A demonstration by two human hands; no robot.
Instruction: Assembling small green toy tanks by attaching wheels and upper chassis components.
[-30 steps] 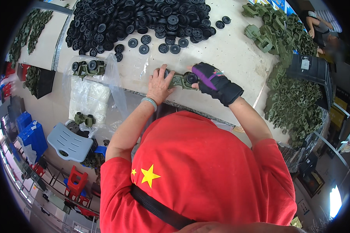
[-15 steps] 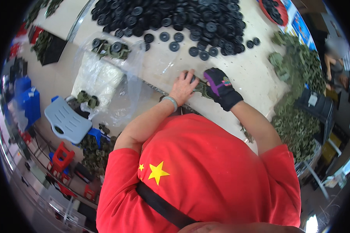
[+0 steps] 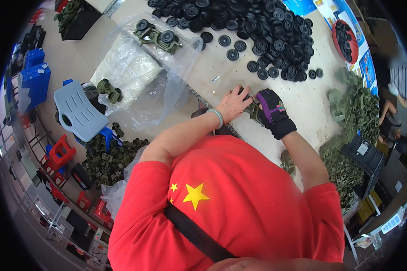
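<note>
My bare left hand is closed over a black wheel, its fingers curled down at one end of an olive-green plastic toy vehicle part. My right hand, in a black and purple glove, grips the other end of that part. Both hands are close together just above the near edge of the pale table. My fingers hide most of the part and some of the wheel. Beyond them, a large heap of black wheels covers the far side, with several loose wheels in front.
Green parts are piled along the right. A red bowl of small black pieces stands far right. To the left, a clear plastic bag bears a wheeled green vehicle part. A grey stool stands beyond, near more green parts.
The whole view has shifted, so the table and heap appear farther right. Both hands stay together on the green part, with the left fingers still curled over the wheel.
</note>
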